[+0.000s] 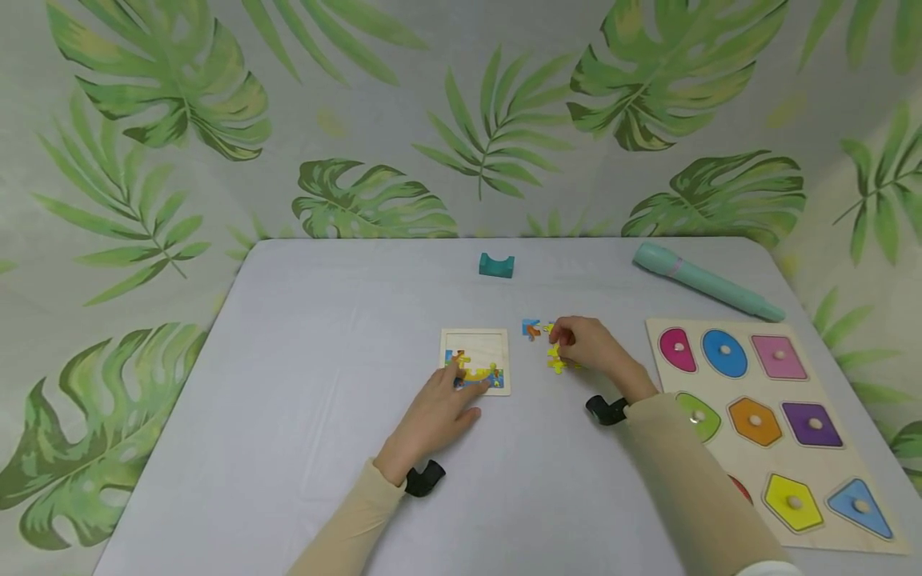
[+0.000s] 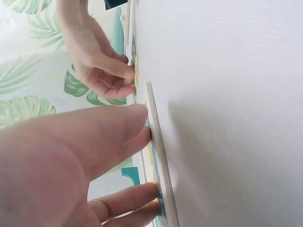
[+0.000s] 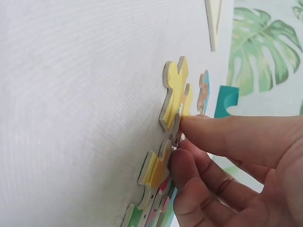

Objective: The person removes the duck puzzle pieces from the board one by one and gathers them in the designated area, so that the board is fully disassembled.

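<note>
A small wooden jigsaw tray (image 1: 475, 342) lies mid-table, its lower part filled with blue and yellow pieces (image 1: 477, 374). My left hand (image 1: 435, 412) rests over its near left side, with extended fingertips touching the pieces and the tray's edge. Right of the tray, my right hand (image 1: 591, 348) pinches a puzzle piece (image 3: 176, 130) between thumb and fingers, low among the loose pieces; its picture is mostly hidden. A yellow piece (image 3: 175, 94) lies right by the thumb. Further off is a blue and orange piece (image 1: 531, 328). Several more pieces (image 3: 154, 172) lie beneath the curled fingers.
A wooden shape board (image 1: 720, 387) with knobbed coloured shapes lies at the right, partly under the right sleeve. Behind it is a teal pen-shaped tube (image 1: 709, 282). A small teal cradle (image 1: 497, 266) stands near the back edge. Leaf-print cloth (image 1: 374, 200) hangs behind the table.
</note>
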A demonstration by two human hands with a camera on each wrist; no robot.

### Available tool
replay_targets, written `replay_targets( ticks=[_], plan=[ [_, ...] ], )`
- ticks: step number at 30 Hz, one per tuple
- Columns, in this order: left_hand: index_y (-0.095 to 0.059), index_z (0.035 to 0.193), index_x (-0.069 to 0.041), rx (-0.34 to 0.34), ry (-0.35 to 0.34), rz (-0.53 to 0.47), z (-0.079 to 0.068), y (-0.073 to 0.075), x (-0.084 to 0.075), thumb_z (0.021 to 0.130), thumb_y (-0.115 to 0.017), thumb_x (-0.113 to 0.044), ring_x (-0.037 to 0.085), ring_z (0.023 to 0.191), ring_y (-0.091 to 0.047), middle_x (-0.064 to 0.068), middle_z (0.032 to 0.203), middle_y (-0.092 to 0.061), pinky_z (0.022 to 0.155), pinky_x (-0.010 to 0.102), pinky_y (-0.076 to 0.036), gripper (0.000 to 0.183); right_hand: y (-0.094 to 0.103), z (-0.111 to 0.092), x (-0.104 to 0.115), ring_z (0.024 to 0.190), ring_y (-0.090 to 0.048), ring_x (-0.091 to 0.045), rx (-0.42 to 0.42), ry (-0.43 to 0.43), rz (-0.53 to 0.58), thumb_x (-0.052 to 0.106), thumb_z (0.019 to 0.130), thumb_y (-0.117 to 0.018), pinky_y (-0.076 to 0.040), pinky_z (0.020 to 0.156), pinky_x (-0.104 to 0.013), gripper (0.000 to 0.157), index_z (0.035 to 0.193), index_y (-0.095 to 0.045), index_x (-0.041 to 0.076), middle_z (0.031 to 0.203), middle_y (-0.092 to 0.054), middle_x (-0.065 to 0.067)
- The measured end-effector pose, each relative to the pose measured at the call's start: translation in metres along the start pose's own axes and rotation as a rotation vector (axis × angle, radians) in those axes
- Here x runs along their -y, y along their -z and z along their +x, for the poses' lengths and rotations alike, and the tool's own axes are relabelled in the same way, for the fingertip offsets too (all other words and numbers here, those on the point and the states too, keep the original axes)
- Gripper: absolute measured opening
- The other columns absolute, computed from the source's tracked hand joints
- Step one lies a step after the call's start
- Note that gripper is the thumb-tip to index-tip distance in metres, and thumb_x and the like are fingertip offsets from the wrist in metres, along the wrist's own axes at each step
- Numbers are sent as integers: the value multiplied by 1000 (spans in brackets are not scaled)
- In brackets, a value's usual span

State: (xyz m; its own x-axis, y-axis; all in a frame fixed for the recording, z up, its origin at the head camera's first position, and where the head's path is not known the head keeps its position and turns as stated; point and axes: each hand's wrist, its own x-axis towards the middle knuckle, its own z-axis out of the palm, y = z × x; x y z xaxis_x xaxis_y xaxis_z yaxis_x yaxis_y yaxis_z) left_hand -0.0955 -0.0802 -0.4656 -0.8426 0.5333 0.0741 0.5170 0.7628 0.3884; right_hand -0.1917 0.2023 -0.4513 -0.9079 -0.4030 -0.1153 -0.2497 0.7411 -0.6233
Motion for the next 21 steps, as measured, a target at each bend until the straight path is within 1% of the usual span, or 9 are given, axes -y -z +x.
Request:
replay_targets(
  ticks=[2,4,7,9,13,16,21],
  plan=[
    [-63,129,-14,12,0,-19,-1,1,2,92,-65,-22,33,118,-45,23,133,-44,103,43,-34,38,-1,0,2,70,-48,-20,-6,0,-14,-8,79,-62,-40,63,-32,13,88,-63,1,74,-54,-4],
    [-62,129,-14,31,6,-37,-3,2,4,93,-64,-21,34,123,-41,22,134,-44,106,45,-29,37,-2,1,4,71,-48,-20,-22,0,-6,-7,80,-62,-40,64,-32,12,88,-63,2,75,-54,-4],
    [-61,130,-13,60,21,-56,-6,6,5,94,-62,-22,34,127,-36,18,136,-43,106,51,-25,37,-6,4,10,74,-49,-21,-44,18,43,-5,83,-63,-41,66,-31,10,90,-64,2,78,-57,-5],
    [-60,132,-14,81,33,-64,-8,8,6,95,-61,-23,32,128,-34,14,136,-43,104,52,-24,39,-12,9,17,76,-50,-21,-41,38,89,-3,84,-64,-42,68,-30,9,92,-65,3,81,-58,-5],
    [-58,134,-14,95,32,-67,-11,9,8,94,-62,-23,30,127,-37,13,136,-42,103,54,-24,41,-29,20,37,78,-52,-20,3,79,171,-1,85,-66,-45,70,-30,10,95,-65,2,85,-60,-4],
    [-56,135,-12,97,17,-57,-12,9,8,94,-62,-23,30,126,-38,13,133,-42,104,55,-24,43,-43,28,52,79,-54,-19,44,104,211,-1,84,-64,-46,72,-30,13,97,-65,2,87,-62,-5],
    [-55,136,-10,90,-2,-55,-14,8,8,94,-63,-22,33,125,-37,15,130,-44,101,57,-26,45,-62,40,72,83,-55,-18,90,111,250,-1,83,-60,-46,75,-29,22,104,-65,2,97,-65,-5]
  ],
)
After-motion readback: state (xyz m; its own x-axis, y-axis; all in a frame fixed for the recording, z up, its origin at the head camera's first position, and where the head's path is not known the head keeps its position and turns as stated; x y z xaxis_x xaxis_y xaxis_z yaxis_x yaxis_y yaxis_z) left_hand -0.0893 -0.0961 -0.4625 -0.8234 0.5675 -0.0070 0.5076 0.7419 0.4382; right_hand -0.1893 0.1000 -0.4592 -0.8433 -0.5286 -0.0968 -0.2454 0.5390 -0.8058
